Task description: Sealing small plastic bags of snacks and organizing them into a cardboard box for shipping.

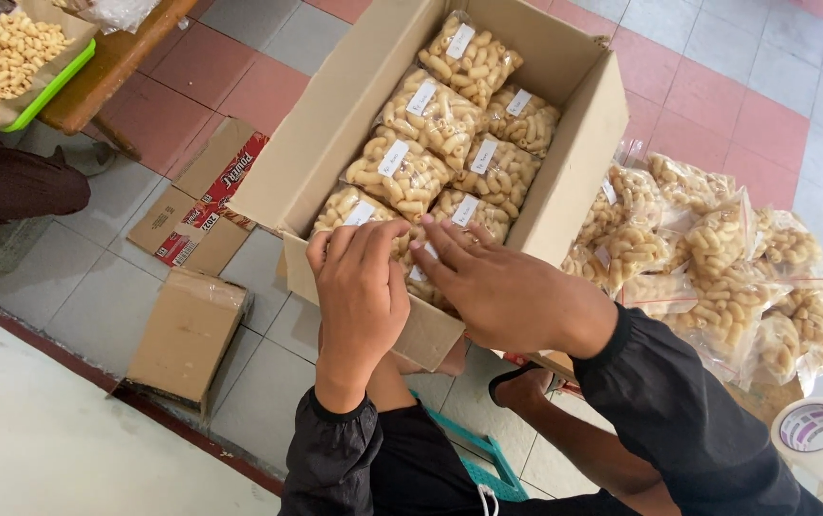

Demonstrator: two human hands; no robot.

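My left hand (362,291) rests over the near end of the cardboard box (335,124), its fingers (340,244) curled together and pressing down on the nearest snack bag (354,208) just inside the near wall. My right hand (502,291) comes in from four o'clock, its fingers (440,250) stretched flat and close together, their tips touching the bag that lies at the box's near edge; I cannot tell whether they pinch it or only press on it.

The box stands open on the tiled floor (679,86), and its bags of pale curled snacks, each clear with a small white label, lie in two rows running toward twelve o'clock. At three o'clock from the box, just beside its right wall, a loose heap of the same bags (717,277) lies outside it. At five o'clock a roll of tape (817,435) sits near the heap. At nine o'clock flattened cardboard pieces (203,196) lie on the floor, with a small closed carton (187,334) nearer me. At eleven o'clock a green tray (53,86) lined with paper holds loose snacks on a wooden counter (115,57).
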